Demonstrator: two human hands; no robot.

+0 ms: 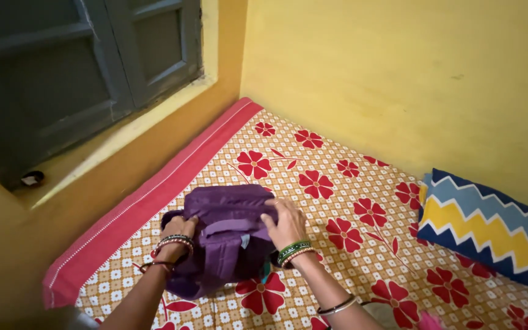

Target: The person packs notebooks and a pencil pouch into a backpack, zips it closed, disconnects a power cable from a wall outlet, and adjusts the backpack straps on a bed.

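Yellow plaster walls (pixel 398 67) formed the corner we looked down into, with a grey-green shuttered window (pixel 80 61) set above a deep sill on our left. Below these lay the bed, covered in a sheet (pixel 349 201) printed with red flowers on a pale orange check, its near-wall edge finished in a broad red border (pixel 154 195). A pillow (pixel 490 226) in blue, white and yellow zigzag stripes leaned at the right, against the wall and well apart from our work. A purple backpack (pixel 227 244) lay on the sheet near the bordered edge, back panel up, its carry handle and straps facing us; we judged it sat flat so that both hands could steady it from either side. Our left hand (pixel 178 235) curled around the bag's left flank, fingers tucked partly into the fabric and closed on it, bangles at the wrist. Our right hand (pixel 285 223) rested on the upper right of the bag, fingers spread and bent, pressing or gripping the cloth there; whether it actually pinched a strap we could not tell. A small dark object (pixel 32 178) sat on the sill, too small to identify.
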